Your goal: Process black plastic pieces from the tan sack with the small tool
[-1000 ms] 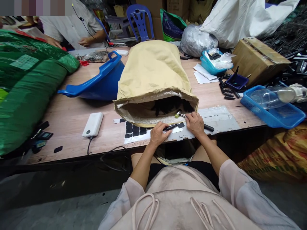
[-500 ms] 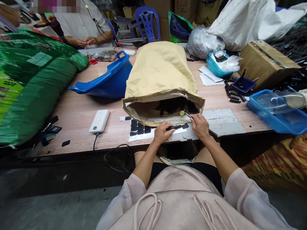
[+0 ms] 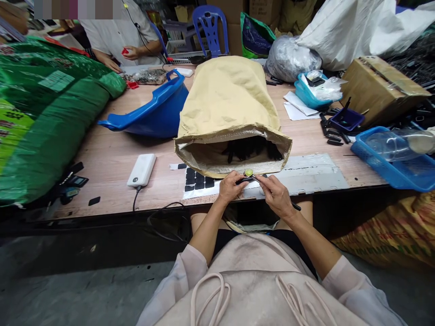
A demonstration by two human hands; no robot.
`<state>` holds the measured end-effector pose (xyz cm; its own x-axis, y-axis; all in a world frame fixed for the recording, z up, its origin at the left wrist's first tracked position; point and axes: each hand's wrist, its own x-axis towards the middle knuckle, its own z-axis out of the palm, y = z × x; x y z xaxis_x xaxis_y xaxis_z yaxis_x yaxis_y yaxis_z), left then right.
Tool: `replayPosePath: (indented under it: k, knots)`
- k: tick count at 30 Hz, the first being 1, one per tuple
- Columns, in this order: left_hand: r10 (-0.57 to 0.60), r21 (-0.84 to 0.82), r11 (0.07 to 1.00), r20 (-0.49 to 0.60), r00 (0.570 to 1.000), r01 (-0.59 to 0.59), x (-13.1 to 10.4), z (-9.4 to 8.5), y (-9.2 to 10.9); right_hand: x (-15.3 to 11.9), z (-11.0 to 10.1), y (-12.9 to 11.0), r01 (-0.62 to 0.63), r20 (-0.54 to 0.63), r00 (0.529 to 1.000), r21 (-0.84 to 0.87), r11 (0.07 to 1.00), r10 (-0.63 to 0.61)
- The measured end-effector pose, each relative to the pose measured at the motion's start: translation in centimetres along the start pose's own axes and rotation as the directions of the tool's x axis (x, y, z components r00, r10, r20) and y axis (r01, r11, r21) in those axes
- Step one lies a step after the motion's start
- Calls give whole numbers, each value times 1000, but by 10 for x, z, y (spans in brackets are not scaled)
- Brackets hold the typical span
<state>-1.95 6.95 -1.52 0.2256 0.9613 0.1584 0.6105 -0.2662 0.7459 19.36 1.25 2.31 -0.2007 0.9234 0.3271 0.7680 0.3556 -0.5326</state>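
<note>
In the middle of the head view, my left hand (image 3: 230, 186) is closed on a slim black plastic piece (image 3: 245, 179), which points to the right. My right hand (image 3: 277, 196) grips a small hammer (image 3: 249, 173) with a round yellow-green head, a metal shank and a black handle that sticks out behind the palm. The hammer's head is at the black piece; whether they touch I cannot tell. Just beyond both hands, a cream sack (image 3: 231, 97) lies with its mouth towards me and black pieces (image 3: 251, 148) inside. A white sheet of black stickers (image 3: 200, 179) is left of my left hand.
A grey board (image 3: 316, 172) runs along the table edge. To the left are a white power bank (image 3: 142, 170), a blue basin (image 3: 156, 113) and a green sack (image 3: 50, 122). Blue baskets (image 3: 394, 174) and a cardboard box (image 3: 380, 93) stand right. Across the table sits another person (image 3: 118, 34).
My right hand has brought the hammer's head left and nearer, from the sack's mouth to the black piece. My left hand stays nearly in place. The other person's hands have moved apart.
</note>
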Motion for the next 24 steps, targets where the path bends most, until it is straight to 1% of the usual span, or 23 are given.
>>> replayPosePath:
  k: [5, 11, 15, 17, 21, 24]
  knots:
    - [6, 22, 1000, 5, 1000, -6, 0, -1, 2, -3, 2, 0, -5, 65, 998, -104, 995, 12]
    - [3, -11, 1000, -9, 1000, -3, 1, 2, -1, -2, -8, 3, -53, -31, 998, -82, 995, 51]
    - [14, -12, 1000, -11, 1000, -14, 0, 2, -1, -7, -6, 5, -70, 7, 997, -89, 994, 71]
    - [8, -17, 1000, -9, 1000, -8, 0, 2, -1, -8, -5, 7, -78, 6, 997, -75, 994, 79]
    - [-7, -13, 1000, -2, 1000, 7, 0, 2, -1, 5, -12, 15, -85, -67, 995, -74, 994, 80]
    - [4, 8, 1000, -4, 1000, -4, 0, 1, -1, 23, -17, 31, -96, -112, 991, -181, 979, 77]
